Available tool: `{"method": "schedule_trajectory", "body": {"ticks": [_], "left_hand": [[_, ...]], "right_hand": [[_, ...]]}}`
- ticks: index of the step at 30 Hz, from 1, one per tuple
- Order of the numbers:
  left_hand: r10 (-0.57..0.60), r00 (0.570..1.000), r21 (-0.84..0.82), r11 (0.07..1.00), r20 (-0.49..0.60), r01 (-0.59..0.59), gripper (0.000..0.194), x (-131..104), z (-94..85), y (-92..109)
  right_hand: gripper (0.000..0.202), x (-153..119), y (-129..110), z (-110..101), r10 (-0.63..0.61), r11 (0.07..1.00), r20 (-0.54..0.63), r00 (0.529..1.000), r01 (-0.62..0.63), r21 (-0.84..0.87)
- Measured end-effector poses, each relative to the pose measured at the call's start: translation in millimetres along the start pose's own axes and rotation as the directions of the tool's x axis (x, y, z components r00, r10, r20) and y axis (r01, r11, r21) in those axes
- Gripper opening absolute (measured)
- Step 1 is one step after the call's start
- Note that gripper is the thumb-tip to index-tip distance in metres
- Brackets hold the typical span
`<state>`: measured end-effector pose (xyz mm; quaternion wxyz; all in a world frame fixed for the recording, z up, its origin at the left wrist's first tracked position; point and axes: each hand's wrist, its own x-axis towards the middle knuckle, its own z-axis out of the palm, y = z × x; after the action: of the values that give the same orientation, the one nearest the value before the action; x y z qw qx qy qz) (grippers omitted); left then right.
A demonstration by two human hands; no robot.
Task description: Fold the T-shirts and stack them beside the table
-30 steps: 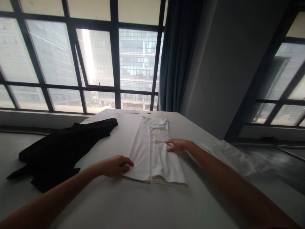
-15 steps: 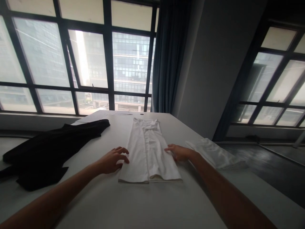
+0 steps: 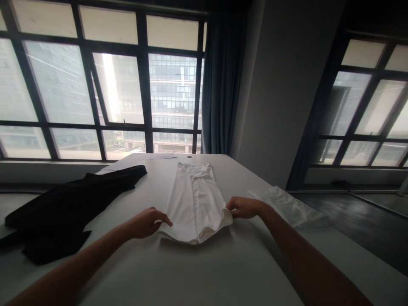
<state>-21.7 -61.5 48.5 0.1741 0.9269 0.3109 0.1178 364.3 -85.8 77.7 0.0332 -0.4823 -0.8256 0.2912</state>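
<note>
A white garment, which looks like a folded shirt, lies lengthwise on the white table. Its near hem curves up off the tabletop at both corners, more at the right one. My left hand pinches the near left edge, thumb underneath and fingers on top. At the right edge, my right hand has its fingers closed round the fabric near the hem, which curls there. The far end of the garment, with a bunched fold across it, rests flat.
A black garment is spread along the table's left side. To the right, a clear plastic bag lies near the table edge. Some paper sheets are at the far end, before the windows, a blue curtain and a pillar.
Both hands have taken hold of the white garment's edges near the hem. The near hem has risen off the table and bent. My view has tilted slightly upward.
</note>
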Motion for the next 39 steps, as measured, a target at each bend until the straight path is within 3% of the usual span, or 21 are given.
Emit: {"method": "schedule_trajectory", "body": {"ticks": [3,6,8,9,11,12,14,16,19,22,24,26,29,30,33,35,37,39], "left_hand": [[0.056,0.997,-0.057,0.997,0.056,-0.053,0.030,-6,-7.5,6],[0.091,0.982,-0.215,0.975,0.166,-0.054,0.019,-14,-9.4,7],[0.079,0.981,-0.339,0.941,0.179,-0.014,0.032,-16,-9.0,5],[0.067,0.989,-0.398,0.917,0.132,-0.009,0.040,-14,-8.8,3],[-0.018,0.997,-0.512,0.859,-0.080,-0.026,0.054,-7,-8.2,-1],[-0.098,0.974,-0.561,0.827,-0.204,-0.034,0.061,-2,-7.2,-4],[-0.306,0.881,-0.641,0.768,-0.362,0.004,0.071,7,-2.5,-12],[-0.471,0.806,-0.679,0.724,-0.358,0.122,0.082,14,6.3,-23],[-0.528,0.804,-0.609,0.742,-0.273,0.281,0.093,16,21.7,-38],[-0.473,0.841,-0.437,0.836,-0.264,0.333,0.070,15,29.2,-39],[-0.410,0.853,-0.339,0.891,-0.323,0.300,0.052,14,28.0,-31],[-0.316,0.851,-0.280,0.937,-0.420,0.210,0.046,14,24.0,-22],[-0.221,0.828,-0.211,0.969,-0.516,0.127,0.050,14,20.3,-17],[-0.223,0.834,-0.189,0.971,-0.506,0.145,0.051,13,21.0,-19],[-0.275,0.861,-0.067,0.960,-0.427,0.273,0.050,11,28.2,-28],[-0.266,0.854,0.031,0.950,-0.447,0.312,0.050,11,34.0,-32],[-0.197,0.855,0.103,0.955,-0.480,0.278,0.053,11,38.7,-29],[-0.130,0.903,0.153,0.966,-0.409,0.208,0.060,14,42.2,-21]], "right_hand": [[0.041,-6,-1,-1,-0.012,0.994,0.103,0.995,0.001,0.107],[0.046,-15,-12,-2,-0.034,0.973,0.223,0.974,-0.019,0.231],[0.050,-19,-18,-4,-0.067,0.937,0.269,0.961,-0.032,0.347],[0.051,-19,-20,-5,-0.081,0.916,0.247,0.966,-0.026,0.401],[0.054,-14,-19,-8,-0.066,0.881,0.082,0.994,0.020,0.473],[0.055,-10,-17,-8,-0.025,0.874,-0.045,0.999,0.044,0.485],[0.056,3,-10,-4,0.112,0.880,-0.296,0.948,0.043,0.473],[0.057,17,-1,4,0.264,0.893,-0.418,0.869,-0.056,0.447],[0.064,30,8,17,0.379,0.900,-0.408,0.831,-0.227,0.372],[0.059,35,13,23,0.322,0.945,-0.433,0.842,-0.261,0.197],[0.047,36,13,23,0.262,0.964,-0.462,0.847,-0.249,0.090],[0.038,37,11,22,0.212,0.974,-0.509,0.834,-0.220,0.045],[0.038,40,9,22,0.120,0.986,-0.627,0.770,-0.165,-0.014],[0.038,41,9,23,0.105,0.984,-0.636,0.765,-0.175,-0.047],[0.033,41,8,28,0.169,0.935,-0.560,0.811,-0.312,-0.169],[0.031,41,5,32,0.202,0.885,-0.553,0.809,-0.393,-0.252],[0.035,42,-2,36,0.139,0.870,-0.611,0.779,-0.391,-0.301],[0.044,47,-11,42,0.040,0.894,-0.624,0.780,-0.306,-0.326]]}}
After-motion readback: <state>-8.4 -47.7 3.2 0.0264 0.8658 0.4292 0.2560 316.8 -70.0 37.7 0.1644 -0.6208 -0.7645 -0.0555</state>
